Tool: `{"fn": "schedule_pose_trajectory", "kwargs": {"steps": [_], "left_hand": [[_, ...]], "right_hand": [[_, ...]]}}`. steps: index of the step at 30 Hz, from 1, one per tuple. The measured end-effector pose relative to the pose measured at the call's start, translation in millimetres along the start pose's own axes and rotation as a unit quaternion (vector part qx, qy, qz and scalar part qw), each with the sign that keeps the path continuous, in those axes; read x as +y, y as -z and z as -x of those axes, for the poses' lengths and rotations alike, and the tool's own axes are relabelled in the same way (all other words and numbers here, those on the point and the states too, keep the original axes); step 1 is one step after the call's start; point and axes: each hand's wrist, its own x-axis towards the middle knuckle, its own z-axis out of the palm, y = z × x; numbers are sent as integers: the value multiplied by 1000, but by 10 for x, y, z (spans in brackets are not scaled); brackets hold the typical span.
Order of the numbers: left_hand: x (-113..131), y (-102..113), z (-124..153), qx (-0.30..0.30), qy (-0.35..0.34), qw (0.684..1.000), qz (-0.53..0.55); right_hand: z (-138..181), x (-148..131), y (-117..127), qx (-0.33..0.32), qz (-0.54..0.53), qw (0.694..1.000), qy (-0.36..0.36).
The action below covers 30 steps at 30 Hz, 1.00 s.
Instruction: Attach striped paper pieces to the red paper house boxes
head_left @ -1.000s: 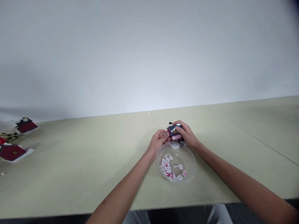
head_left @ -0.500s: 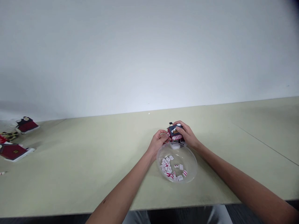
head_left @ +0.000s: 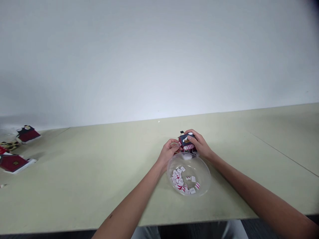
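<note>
A long pale green table (head_left: 99, 181) runs beneath a plain white wall (head_left: 159, 59), a seam crossing its surface toward the right. At the far left of the table lie two flat house-shaped panels, red with dark roofs, one (head_left: 28, 134) farther back and one (head_left: 13, 163) nearer the edge, beside a small heap of dark and yellow parts (head_left: 8, 145). A tiny white bit (head_left: 3, 186) sits near the table's front edge.

At centre, a person's bare forearms reach in over a clear plastic bowl (head_left: 204, 172) holding a loose scatter of small white-and-red tiles (head_left: 178, 179). Just past its far rim, a miniature house model (head_left: 186, 140) with a navy roof and a red-and-white striped awning is gripped between both hands. The left hand (head_left: 169, 152) curls against the model's near left side, while the right hand (head_left: 198, 142) wraps over its top and right side. Whether the model touches the table cannot be told from this view.

A loosened grip could let the model fall against the bowl's rim, which might tip the light bowl and scatter the tiles. Small parts on the model could also snap under hard finger pressure.
</note>
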Motion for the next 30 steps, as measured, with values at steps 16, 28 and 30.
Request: {"fn": "schedule_pose_trajectory", "kwargs": {"steps": [16,28,30], "left_hand": [[16,-9,16,2,0,1000,-7],[-5,3,-3,3,1,1000,1],[-16,12,-7,0,-4,1000,-2]], "right_hand": [[12,-12,-8,-4,0,1000,2],[10,-21,-9,-8,-1,1000,6],[12,-23,-13,-8,-4,1000,4]]}}
